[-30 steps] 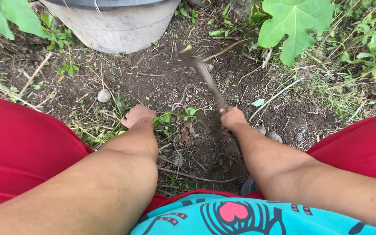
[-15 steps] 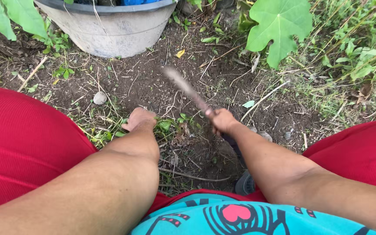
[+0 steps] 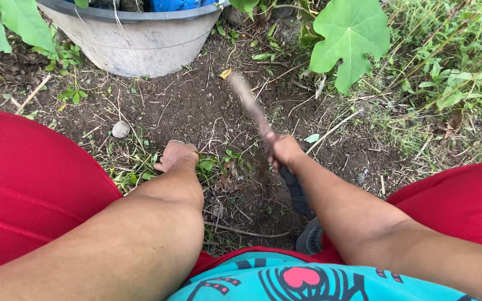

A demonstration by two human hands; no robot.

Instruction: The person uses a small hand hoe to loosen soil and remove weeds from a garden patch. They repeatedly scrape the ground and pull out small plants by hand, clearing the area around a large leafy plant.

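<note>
Tool (image 3: 250,107): blurred thin blade, rising from the right fist toward 11 o'clock over the soil (image 3: 196,108).
Right hand (image 3: 283,150): clenching the tool's handle.
Left hand (image 3: 176,156): closing on weeds (image 3: 210,163) at its 3 o'clock.
Pot (image 3: 140,39): sitting at 11 o'clock from the tool.
Stone (image 3: 120,129): lying at 10 o'clock from the left hand.
</note>
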